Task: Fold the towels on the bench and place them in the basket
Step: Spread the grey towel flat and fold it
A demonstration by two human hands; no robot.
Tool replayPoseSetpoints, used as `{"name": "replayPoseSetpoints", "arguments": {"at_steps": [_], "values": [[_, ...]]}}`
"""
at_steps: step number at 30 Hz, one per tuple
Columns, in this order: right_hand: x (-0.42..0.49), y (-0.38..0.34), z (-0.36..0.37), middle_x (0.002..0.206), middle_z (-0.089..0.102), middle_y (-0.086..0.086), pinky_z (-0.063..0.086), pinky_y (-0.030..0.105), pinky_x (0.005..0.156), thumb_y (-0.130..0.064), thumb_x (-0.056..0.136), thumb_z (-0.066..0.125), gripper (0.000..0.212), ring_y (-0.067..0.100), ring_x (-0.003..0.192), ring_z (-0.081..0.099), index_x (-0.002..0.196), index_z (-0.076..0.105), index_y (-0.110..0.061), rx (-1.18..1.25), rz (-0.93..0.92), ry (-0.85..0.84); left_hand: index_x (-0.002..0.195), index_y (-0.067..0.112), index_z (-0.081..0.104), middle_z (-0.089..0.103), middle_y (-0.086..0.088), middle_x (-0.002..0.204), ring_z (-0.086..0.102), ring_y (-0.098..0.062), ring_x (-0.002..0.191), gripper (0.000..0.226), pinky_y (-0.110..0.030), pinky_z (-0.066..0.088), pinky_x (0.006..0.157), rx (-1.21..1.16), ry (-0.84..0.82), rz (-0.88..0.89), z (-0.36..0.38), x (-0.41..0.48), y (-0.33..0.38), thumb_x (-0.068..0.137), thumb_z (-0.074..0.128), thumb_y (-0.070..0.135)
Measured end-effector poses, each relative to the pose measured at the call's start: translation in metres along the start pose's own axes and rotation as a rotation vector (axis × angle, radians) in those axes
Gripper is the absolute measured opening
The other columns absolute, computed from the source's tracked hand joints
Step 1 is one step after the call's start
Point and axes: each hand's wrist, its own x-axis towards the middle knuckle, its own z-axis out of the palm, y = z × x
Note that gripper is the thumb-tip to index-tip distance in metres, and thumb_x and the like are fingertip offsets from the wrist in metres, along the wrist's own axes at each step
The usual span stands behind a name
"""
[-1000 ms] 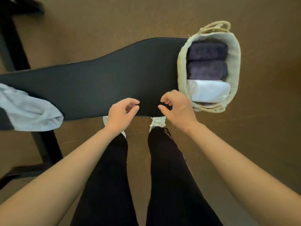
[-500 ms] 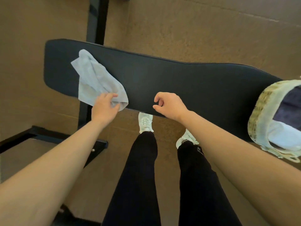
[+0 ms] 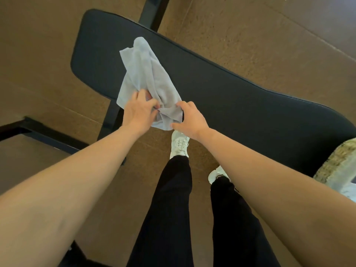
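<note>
Pale-blue towel (image 3: 146, 79) crumpled on the desk (image 3: 231, 89).
Left hand (image 3: 137, 112) and right hand (image 3: 189, 118) both grip its near end; its length runs toward 11 o'clock, basket (image 3: 339, 166) at 4 o'clock.

We see through one wide-angle camera worn at the head, facing forward and steeply down, close over the left hand (image 3: 137, 112) and right hand (image 3: 189, 120) gripping the towel (image 3: 146, 74) mid-frame; the bench (image 3: 231, 97) runs beyond them.
</note>
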Motion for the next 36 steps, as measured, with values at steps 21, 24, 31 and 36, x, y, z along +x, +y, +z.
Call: {"name": "replayPoseSetpoints", "arguments": {"at_steps": [21,24,31,36], "values": [[-0.08,0.043,-0.125,0.089,0.066,-0.006,0.05,0.022,0.072,-0.003,0.095,0.06,0.02,0.007,0.082,0.059,0.096,0.068,-0.021,0.741,0.372,0.657,0.104,0.032,0.066,0.067,0.016,0.098,0.06,-0.011,0.092,0.019,-0.036,0.046,0.077,-0.278,0.016,0.334,-0.128,0.042,0.111,0.101,0.056,0.047],[-0.109,0.066,-0.17,0.084,0.065,-0.012,0.046,0.019,0.068,-0.004,0.094,0.061,0.019,0.002,0.076,0.058,0.093,0.069,-0.022,0.644,0.389,0.765,0.103,0.031,0.068,0.064,0.018,0.096,0.056,-0.009,0.09,0.023,-0.034,0.042,0.075,-0.245,0.017,0.4,-0.153,0.054,0.148,0.099,0.059,0.051],[-0.182,0.12,-0.269,0.091,0.064,-0.004,0.047,0.023,0.071,-0.014,0.095,0.067,0.005,0.012,0.083,0.057,0.094,0.066,-0.019,0.443,0.344,0.986,0.1,0.024,0.065,0.063,0.005,0.095,0.058,-0.016,0.087,0.026,-0.037,0.045,0.071,-0.194,0.064,0.567,-0.194,0.069,0.247,0.097,0.062,0.05],[-0.231,0.166,-0.302,0.085,0.064,-0.001,0.041,0.026,0.069,-0.03,0.088,0.075,0.016,0.016,0.079,0.056,0.09,0.068,-0.015,0.268,0.29,1.126,0.098,0.02,0.065,0.061,0.0,0.095,0.053,-0.016,0.084,0.03,-0.035,0.039,0.068,-0.177,0.129,0.634,-0.189,0.063,0.295,0.096,0.064,0.05]]}}
